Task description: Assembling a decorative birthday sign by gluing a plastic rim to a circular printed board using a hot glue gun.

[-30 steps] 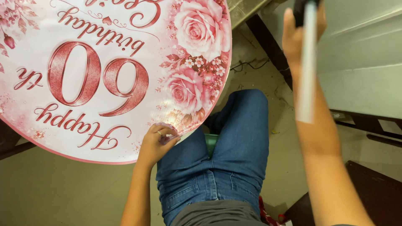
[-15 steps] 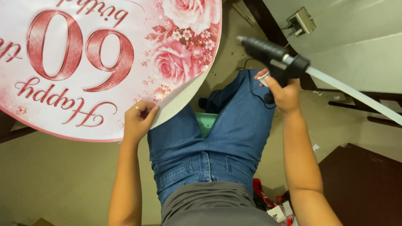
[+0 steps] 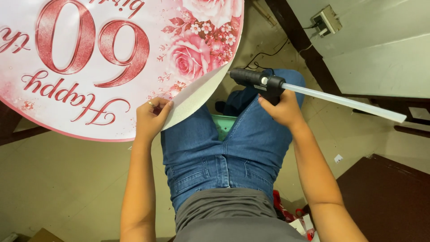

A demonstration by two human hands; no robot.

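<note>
Left hand [image 3: 152,117] pinching the lower edge of a round pink floral board [image 3: 112,58], fingers clamped on its peeled-up white rim, above the left knee. Right hand [image 3: 280,110] wrapped tight round a black glue gun [image 3: 257,80], clear stick [image 3: 345,102] jutting right, nozzle near the board's edge, over blue jeans [image 3: 215,152].

I'm sitting in what is looking like a small craft workshop. A power socket [image 3: 326,20] is lying on the tiled floor [image 3: 67,179] beyond my knees, beside a white wall panel [image 3: 380,58].
</note>
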